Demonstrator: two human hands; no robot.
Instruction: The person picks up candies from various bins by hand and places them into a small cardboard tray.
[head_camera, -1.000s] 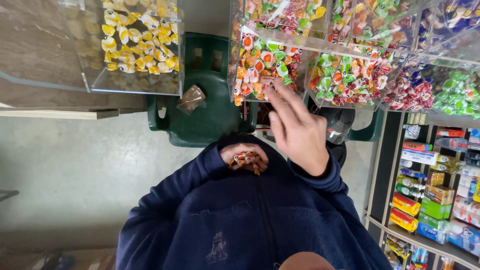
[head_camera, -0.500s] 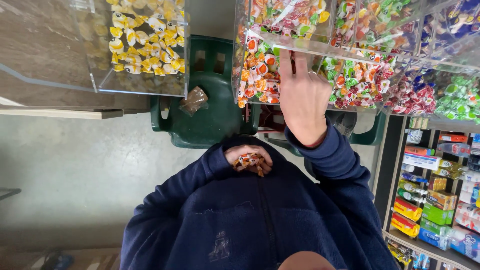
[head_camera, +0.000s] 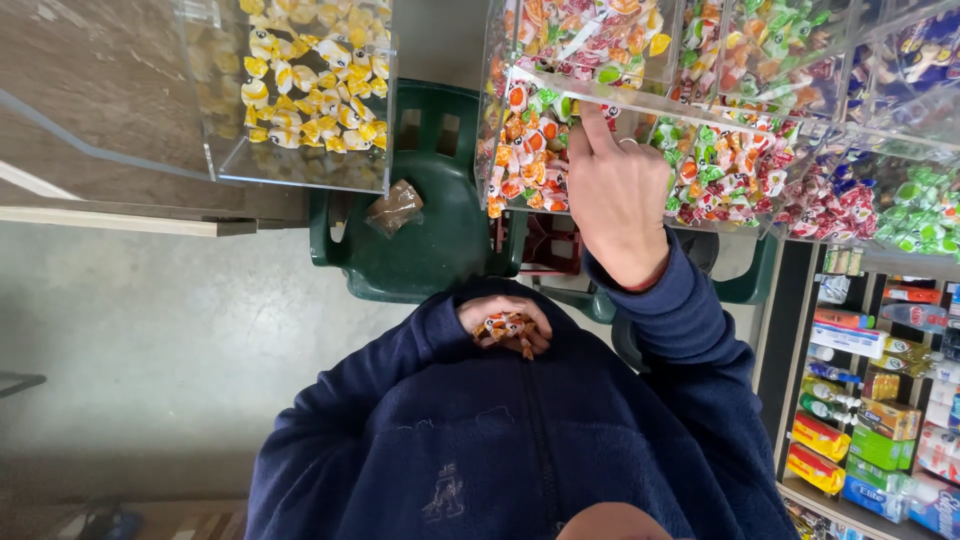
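My left hand (head_camera: 508, 312) rests against the chest of my navy fleece, shut on a small bunch of orange-and-white wrapped candies (head_camera: 505, 329). My right hand (head_camera: 615, 200) is raised to a clear plastic bin (head_camera: 500, 90) full of orange, white and green wrapped candies. Its index finger points up at the bin's lower opening among the candies, and the other fingers curl out of sight. Whether it holds a candy is hidden.
A clear bin of yellow wrapped candies (head_camera: 300, 110) hangs to the left. More bins of mixed candies (head_camera: 860, 170) run off to the right. Below stand a green plastic chair (head_camera: 430, 240) with a brown wrapper (head_camera: 393, 207) on it, a red crate (head_camera: 545, 245), and shelves of boxed goods (head_camera: 870, 430).
My right hand has risen from in front of my chest up to the candy bin, its spread fingers drawing together. The left hand has stayed at my chest with its candies.
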